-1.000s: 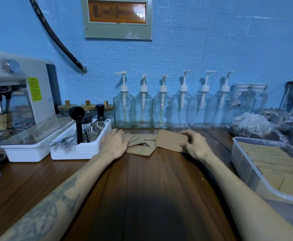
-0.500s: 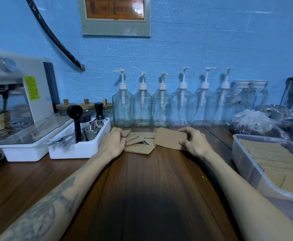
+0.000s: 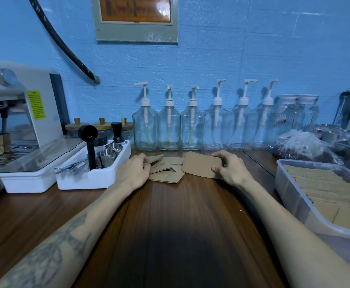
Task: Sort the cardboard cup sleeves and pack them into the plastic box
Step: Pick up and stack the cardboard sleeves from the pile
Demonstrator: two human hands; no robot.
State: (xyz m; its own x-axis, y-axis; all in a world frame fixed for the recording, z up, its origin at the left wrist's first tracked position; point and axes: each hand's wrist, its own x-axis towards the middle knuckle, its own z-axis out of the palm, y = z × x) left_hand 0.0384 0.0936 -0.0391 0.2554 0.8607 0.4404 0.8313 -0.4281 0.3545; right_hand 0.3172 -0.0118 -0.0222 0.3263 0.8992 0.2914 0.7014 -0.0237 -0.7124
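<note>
A loose pile of flat brown cardboard cup sleeves [image 3: 165, 173] lies on the wooden counter in front of the pump bottles. My left hand [image 3: 133, 172] rests on the pile's left side, its fingers curled round the edge of a sleeve. My right hand [image 3: 231, 168] pinches a small stack of sleeves [image 3: 201, 164] by its right end, tilted up off the counter. The clear plastic box [image 3: 290, 190] stands at the right, with rows of sleeves packed inside.
A white tray [image 3: 91, 179] with metal cups, spoons and a black tamper sits just left of my left hand. An espresso machine [image 3: 18, 113] stands far left. Several pump bottles [image 3: 191, 129] line the blue wall. Plastic bags [image 3: 303, 146] lie behind the box.
Both hands stay at the pile with only slight finger shifts. The camera has tilted a little.
</note>
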